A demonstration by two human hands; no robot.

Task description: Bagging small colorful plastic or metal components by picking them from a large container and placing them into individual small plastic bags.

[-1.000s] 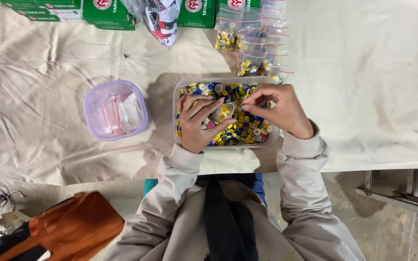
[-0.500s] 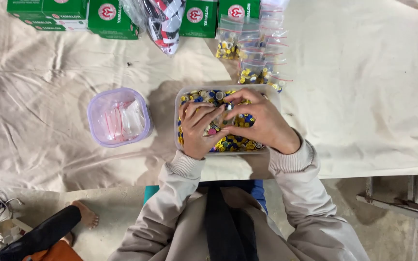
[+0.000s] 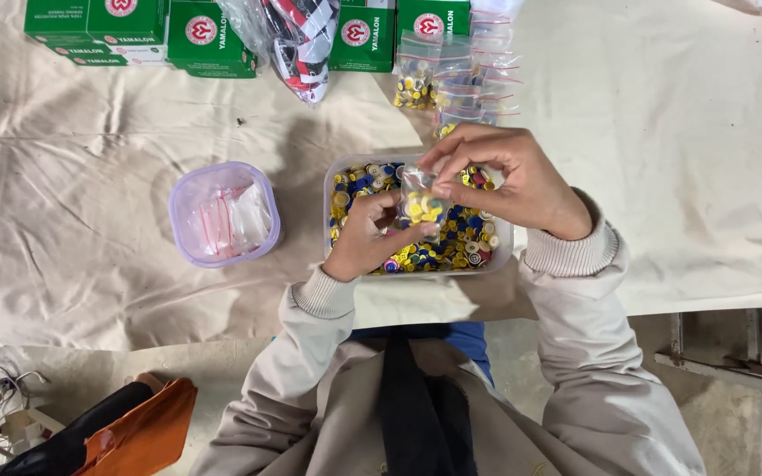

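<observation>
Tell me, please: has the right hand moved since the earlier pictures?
Yes. The right hand has lifted from the buttons toward the far rim of the clear tray, now pinching a small bag together with the left hand.

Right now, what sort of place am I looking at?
Likely a small hand-packing workstation: a cloth-covered table, a clear tub of small coloured discs, filled zip bags and stacked green boxes. Both hands hold a small bag.

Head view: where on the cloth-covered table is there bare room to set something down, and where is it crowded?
Bare cream cloth lies right of the clear tray of coloured caps, and more lies left of the lilac tub, below the green boxes. It is crowded along the top middle, where small filled zip bags stack beside a striped plastic bag, and over the tray, where both hands work.
</observation>
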